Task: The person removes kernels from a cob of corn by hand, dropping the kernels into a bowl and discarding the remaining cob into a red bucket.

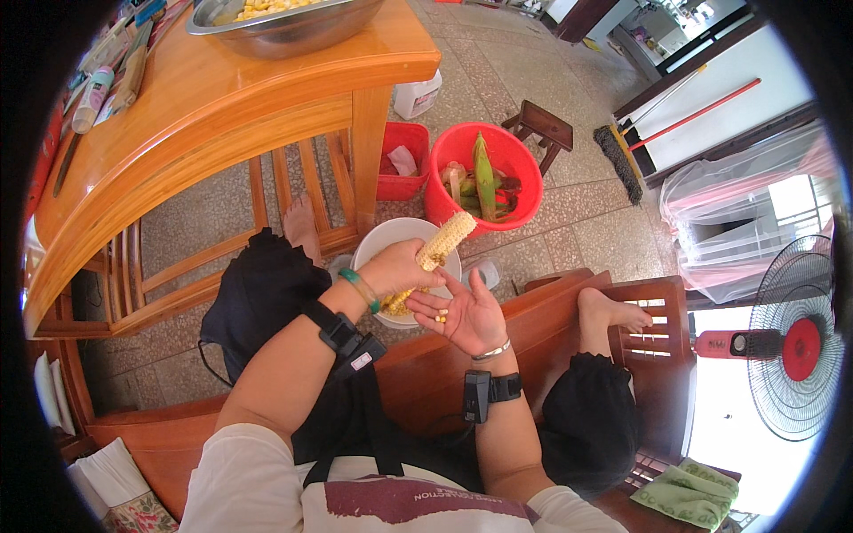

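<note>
My left hand (402, 268) grips a corn cob (452, 234), its visible upper length bare of kernels. A darker patch shows on the cob beside my fingers. My right hand (466, 312) is palm up with fingers spread, just below and right of the left hand. A few loose corn kernels (441, 316) rest on its fingers. Under both hands stands a white bucket (366, 250), and yellow corn (398, 303) shows inside it. My hands and the cob hide much of the bucket's inside.
Beyond the white bucket are a red tub (531, 193) of corn husks (484, 176) and a smaller red bin (400, 190). A wooden table (286, 86) at left carries a metal bowl (300, 30) of kernels. A small stool (543, 126) and a fan (796, 346) stand to the right.
</note>
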Available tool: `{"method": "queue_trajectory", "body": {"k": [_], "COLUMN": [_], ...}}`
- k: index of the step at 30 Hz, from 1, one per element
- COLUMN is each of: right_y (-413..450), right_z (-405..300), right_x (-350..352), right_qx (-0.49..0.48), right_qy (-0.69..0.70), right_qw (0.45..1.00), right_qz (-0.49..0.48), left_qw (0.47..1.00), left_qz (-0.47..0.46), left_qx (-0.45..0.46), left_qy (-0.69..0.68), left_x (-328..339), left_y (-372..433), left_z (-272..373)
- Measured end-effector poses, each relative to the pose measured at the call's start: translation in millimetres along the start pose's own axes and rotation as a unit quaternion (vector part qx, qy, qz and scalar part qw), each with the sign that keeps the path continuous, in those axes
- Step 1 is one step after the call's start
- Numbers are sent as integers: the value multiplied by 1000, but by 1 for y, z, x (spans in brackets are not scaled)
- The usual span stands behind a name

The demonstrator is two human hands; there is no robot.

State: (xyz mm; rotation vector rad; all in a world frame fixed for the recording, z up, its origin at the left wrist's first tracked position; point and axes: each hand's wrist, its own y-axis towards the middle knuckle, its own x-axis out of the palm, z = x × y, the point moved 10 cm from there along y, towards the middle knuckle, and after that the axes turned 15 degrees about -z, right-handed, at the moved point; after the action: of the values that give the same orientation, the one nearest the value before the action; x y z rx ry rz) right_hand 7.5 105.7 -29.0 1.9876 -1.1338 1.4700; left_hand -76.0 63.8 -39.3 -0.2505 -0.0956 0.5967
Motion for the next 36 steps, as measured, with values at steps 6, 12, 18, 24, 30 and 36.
{"method": "queue_trajectory", "body": {"k": [6, 12, 18, 24, 30, 36], "right_y": [0, 2, -11, -11, -2, 0], "right_z": [5, 9, -9, -9, 6, 2], "right_x": [-2, -4, -50, -36, -9, 2], "right_qx": [23, 35, -80, -110, -72, -83], "right_qy": [-7, -25, -8, -62, -235, -375], "right_qw": [1000, 999, 988, 978, 951, 903], "right_qz": [-3, -17, 134, 169, 187, 195], "left_qw": [992, 993, 979, 935, 917, 933], "left_qz": [-65, -102, 39, 120, 134, 113], "left_qx": [-54, -19, 10, 11, 5, 25], "left_qy": [89, 53, -201, -333, -376, -340], "left_x": [14, 24, -8, -14, -12, -8], "left_y": [-6, 0, 1, -8, -8, -9], "left_z": [13, -1, -4, -6, -10, 0]}}
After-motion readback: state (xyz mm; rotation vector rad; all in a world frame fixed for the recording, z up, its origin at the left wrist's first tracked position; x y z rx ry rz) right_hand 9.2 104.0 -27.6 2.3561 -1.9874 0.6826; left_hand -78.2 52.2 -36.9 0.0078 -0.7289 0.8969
